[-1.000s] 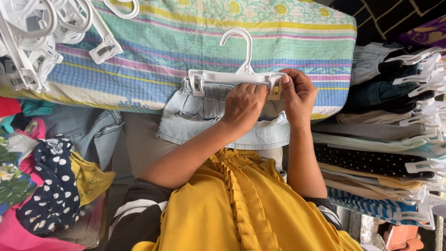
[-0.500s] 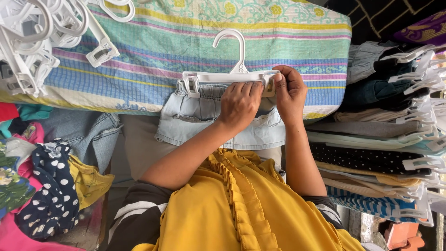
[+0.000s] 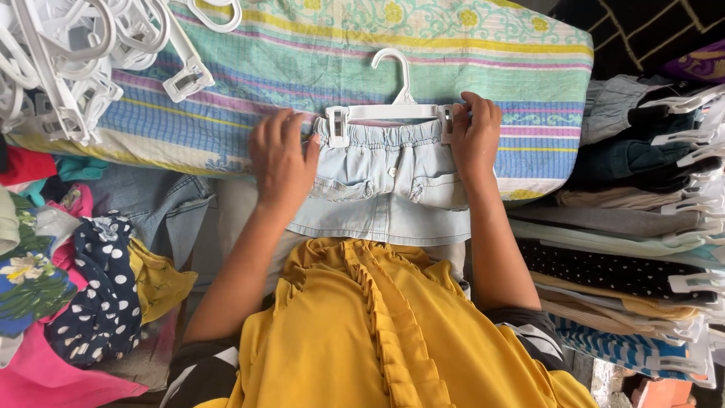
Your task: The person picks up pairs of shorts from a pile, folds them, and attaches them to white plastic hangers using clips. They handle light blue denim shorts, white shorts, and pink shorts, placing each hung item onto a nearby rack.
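Observation:
A small pale denim skirt [image 3: 393,189] lies on a striped cushion [image 3: 423,53], its waistband clipped into a white plastic clip hanger [image 3: 394,106]. My right hand [image 3: 474,140] presses on the hanger's right clip and the skirt's right edge. My left hand [image 3: 283,162] rests flat on the skirt's left side, fingers spread, just left of the left clip. A yellow ruffled garment [image 3: 377,332] covers my lap below the skirt.
A heap of white hangers [image 3: 75,60] sits at the top left. Loose clothes, among them a dotted navy piece [image 3: 102,295] and jeans [image 3: 162,208], lie at the left. A row of hung garments [image 3: 642,227] stacks along the right.
My left hand has slid off the hanger's middle to the skirt's left edge, uncovering the waistband. The hanger and skirt now lie flatter; the right hand stays at the right clip.

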